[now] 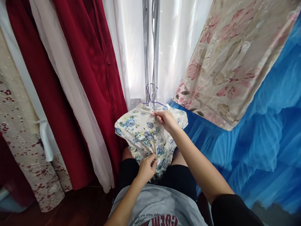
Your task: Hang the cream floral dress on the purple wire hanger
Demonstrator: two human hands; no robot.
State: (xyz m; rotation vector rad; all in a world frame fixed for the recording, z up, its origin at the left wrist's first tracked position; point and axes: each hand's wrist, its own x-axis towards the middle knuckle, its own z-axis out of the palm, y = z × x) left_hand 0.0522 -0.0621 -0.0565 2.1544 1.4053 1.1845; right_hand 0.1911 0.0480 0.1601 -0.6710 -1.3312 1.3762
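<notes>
A white garment with blue flowers [141, 131] hangs on a purple hanger [150, 94] in front of my legs. Near its neckline, my right hand [164, 120] is closed, pinching the top of the middle seam. Lower down on that same seam, my left hand [148, 166] is closed on the cloth, which gathers into folds there. The fabric between my two hands looks drawn straight. Any zip pull or fastener under my fingers is too small or hidden to make out.
Dark red cloth [87, 62] and pale lengths of fabric hang on the left. A beige floral garment [225, 69] and blue ruffled tulle [258, 144] hang on the right. Behind stand grey metal poles [145, 40] against a white curtain [178, 47].
</notes>
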